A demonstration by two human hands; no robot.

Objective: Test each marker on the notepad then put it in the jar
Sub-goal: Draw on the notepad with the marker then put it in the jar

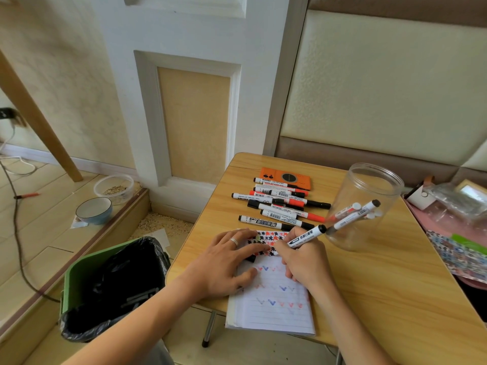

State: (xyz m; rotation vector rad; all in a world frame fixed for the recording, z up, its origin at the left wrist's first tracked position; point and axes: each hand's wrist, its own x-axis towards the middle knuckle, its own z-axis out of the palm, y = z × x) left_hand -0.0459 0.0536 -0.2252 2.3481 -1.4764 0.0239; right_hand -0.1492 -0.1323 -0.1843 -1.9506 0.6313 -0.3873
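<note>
black whiteboard marker (305, 237) pinched in right hand (303, 262), tip down on notepad (274, 309) at table's near edge | left hand (224, 262) spread flat, pinning page | short light stroke, then recap | clear jar (363, 206) right, few markers inside | untested markers (279, 204) far

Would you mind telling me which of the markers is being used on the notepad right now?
The black marker gripped in the right hand, tip down on the notepad. The others lie loose in a row behind it or stand in the clear jar.
</note>
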